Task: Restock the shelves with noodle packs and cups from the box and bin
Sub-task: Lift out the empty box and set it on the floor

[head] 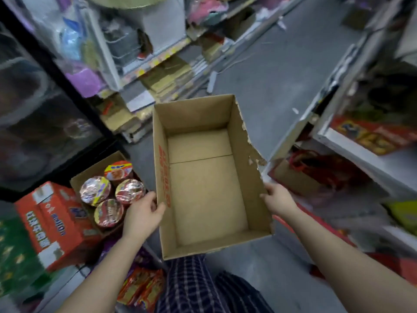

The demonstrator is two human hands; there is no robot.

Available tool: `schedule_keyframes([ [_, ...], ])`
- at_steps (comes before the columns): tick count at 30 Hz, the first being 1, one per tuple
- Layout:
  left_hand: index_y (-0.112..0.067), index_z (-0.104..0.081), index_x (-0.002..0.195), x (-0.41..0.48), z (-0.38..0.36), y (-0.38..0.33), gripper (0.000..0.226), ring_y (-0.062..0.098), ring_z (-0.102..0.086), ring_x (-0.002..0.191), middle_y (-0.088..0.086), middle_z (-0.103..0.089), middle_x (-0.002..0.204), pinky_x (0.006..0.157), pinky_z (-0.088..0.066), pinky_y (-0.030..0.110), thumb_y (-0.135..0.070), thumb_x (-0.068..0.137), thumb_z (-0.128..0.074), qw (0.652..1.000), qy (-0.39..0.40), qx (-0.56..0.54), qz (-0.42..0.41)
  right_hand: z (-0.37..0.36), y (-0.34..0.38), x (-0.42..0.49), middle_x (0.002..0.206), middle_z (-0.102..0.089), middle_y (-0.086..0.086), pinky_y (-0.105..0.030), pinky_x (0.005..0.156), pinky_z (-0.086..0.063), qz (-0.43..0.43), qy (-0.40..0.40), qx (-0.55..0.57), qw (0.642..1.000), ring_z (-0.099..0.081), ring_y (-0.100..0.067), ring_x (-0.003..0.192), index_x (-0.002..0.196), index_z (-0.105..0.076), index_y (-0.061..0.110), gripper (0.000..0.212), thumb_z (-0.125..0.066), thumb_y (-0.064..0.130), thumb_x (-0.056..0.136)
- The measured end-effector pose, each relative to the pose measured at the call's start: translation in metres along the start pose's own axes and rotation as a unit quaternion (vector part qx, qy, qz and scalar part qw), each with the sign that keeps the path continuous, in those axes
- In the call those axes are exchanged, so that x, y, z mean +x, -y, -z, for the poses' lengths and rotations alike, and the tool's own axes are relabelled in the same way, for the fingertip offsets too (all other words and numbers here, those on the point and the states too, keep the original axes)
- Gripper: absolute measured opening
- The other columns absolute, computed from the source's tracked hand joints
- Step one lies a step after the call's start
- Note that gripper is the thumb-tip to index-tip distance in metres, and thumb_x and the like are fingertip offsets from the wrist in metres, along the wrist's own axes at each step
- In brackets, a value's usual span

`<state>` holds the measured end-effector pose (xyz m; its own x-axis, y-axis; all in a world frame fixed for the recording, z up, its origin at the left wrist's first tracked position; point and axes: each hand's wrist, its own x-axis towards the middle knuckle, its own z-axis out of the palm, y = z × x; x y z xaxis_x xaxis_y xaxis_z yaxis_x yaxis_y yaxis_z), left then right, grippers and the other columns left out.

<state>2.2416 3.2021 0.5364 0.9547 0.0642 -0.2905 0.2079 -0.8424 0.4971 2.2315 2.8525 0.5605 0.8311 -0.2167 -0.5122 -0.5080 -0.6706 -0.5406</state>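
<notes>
Gaping empty, torn-rimmed cardboard box (204, 195) between hands.

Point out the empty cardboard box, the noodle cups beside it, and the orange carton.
empty cardboard box (203, 195), head view, bare inner floor.
noodle cups (108, 213), head view, foil lid of the nearest cup.
orange carton (54, 224), head view, printed top face.

The shelves (352, 152) on both sides were so blurry that the goods on them could not be told apart. The fingers of the left hand (144, 211) were hidden behind the wall of the box (203, 199). The words on the noodle cups (108, 193) were too small to read. The bottom edge cut off the noodle packs (141, 288) and both arms.
</notes>
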Motion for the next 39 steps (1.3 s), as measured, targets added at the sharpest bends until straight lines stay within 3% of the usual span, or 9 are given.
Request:
schedule_keyframes([
  [2,-0.014,-0.057,0.083,-0.019,-0.02,-0.025,0.016,0.02,-0.057,0.06,0.0,-0.058,0.062,0.058,-0.047,0.037,-0.028,0.088,-0.064,0.999,0.025,0.015,-0.039,0.017,-0.043,-0.037,0.091,-0.069,-0.002,-0.018,0.061,-0.04,-0.03,-0.01,0.011,0.999,-0.063,-0.016,0.084,0.104,-0.072,0.01,0.029,-0.054,-0.003,0.086],
  [5,-0.013,-0.058,0.082,-0.042,-0.041,-0.059,0.017,0.021,-0.057,0.059,0.0,-0.059,0.062,0.057,-0.045,0.037,-0.026,0.088,-0.065,0.991,0.061,0.041,-0.112,0.029,-0.099,-0.087,0.101,-0.072,-0.009,-0.018,0.064,-0.035,-0.074,-0.022,0.036,0.996,-0.063,-0.017,0.091,0.108,-0.072,0.008,0.03,-0.055,-0.002,0.086],
  [10,-0.017,-0.053,0.075,-0.066,-0.06,-0.101,0.02,0.016,-0.057,0.058,-0.001,-0.059,0.061,0.057,-0.049,0.035,-0.029,0.089,-0.063,0.972,0.128,0.086,-0.179,0.021,-0.163,-0.153,0.107,-0.073,-0.009,-0.021,0.074,-0.043,-0.151,-0.041,0.097,0.983,-0.066,-0.024,0.105,0.111,-0.072,0.011,0.032,-0.056,0.0,0.086],
  [14,-0.024,-0.055,0.077,-0.074,-0.066,-0.124,0.016,0.009,-0.059,0.058,-0.005,-0.062,0.063,0.053,-0.046,0.029,-0.028,0.09,-0.064,0.949,0.179,0.113,-0.235,0.009,-0.188,-0.193,0.104,-0.073,-0.004,-0.029,0.081,-0.053,-0.194,-0.075,0.167,0.964,-0.068,-0.022,0.099,0.11,-0.071,0.016,0.028,-0.055,0.007,0.088],
  [18,-0.024,-0.055,0.078,-0.074,-0.076,-0.135,0.016,0.007,-0.058,0.059,-0.005,-0.061,0.063,0.057,-0.047,0.032,-0.032,0.089,-0.064,0.911,0.234,0.173,-0.293,-0.016,-0.199,-0.234,0.093,-0.071,-0.001,-0.029,0.073,-0.054,-0.249,-0.103,0.223,0.937,-0.068,-0.02,0.087,0.105,-0.071,0.016,0.023,-0.053,0.013,0.09],
  [23,-0.02,-0.047,0.068,-0.086,-0.101,-0.15,0.029,0.007,-0.053,0.056,-0.002,-0.057,0.057,0.056,-0.039,0.029,-0.032,0.086,-0.068,0.868,0.294,0.207,-0.342,-0.068,-0.215,-0.292,0.096,-0.072,0.002,-0.023,0.071,-0.053,-0.33,-0.116,0.302,0.887,-0.068,-0.016,0.089,0.099,-0.068,0.027,0.029,-0.05,0.007,0.089],
  [30,-0.024,-0.052,0.075,-0.141,-0.167,-0.218,0.021,0.021,-0.063,0.073,-0.004,-0.06,0.066,0.062,-0.043,0.035,-0.034,0.089,-0.064,0.758,0.355,0.279,-0.47,-0.09,-0.246,-0.382,0.1,-0.069,0.007,-0.017,0.067,-0.047,-0.405,-0.253,0.399,0.783,-0.063,-0.009,0.083,0.122,-0.068,0.023,0.036,-0.051,0.007,0.093],
  [36,-0.015,-0.05,0.072,-0.222,-0.23,-0.282,0.029,0.013,-0.057,0.061,0.0,-0.06,0.063,0.055,-0.037,0.033,-0.034,0.09,-0.06,0.678,0.387,0.291,-0.554,-0.119,-0.285,-0.457,0.093,-0.074,0.004,-0.039,0.075,-0.06,-0.469,-0.326,0.467,0.675,-0.072,-0.021,0.084,0.117,-0.067,0.032,0.038,-0.052,0.005,0.094],
  [39,-0.015,-0.052,0.074,-0.267,-0.262,-0.305,0.027,0.012,-0.056,0.06,0.0,-0.061,0.064,0.053,-0.036,0.033,-0.036,0.09,-0.06,0.644,0.394,0.309,-0.579,-0.129,-0.312,-0.486,0.093,-0.074,0.004,-0.035,0.072,-0.058,-0.487,-0.352,0.486,0.635,-0.069,-0.016,0.078,0.116,-0.068,0.031,0.036,-0.054,0.007,0.094],
])
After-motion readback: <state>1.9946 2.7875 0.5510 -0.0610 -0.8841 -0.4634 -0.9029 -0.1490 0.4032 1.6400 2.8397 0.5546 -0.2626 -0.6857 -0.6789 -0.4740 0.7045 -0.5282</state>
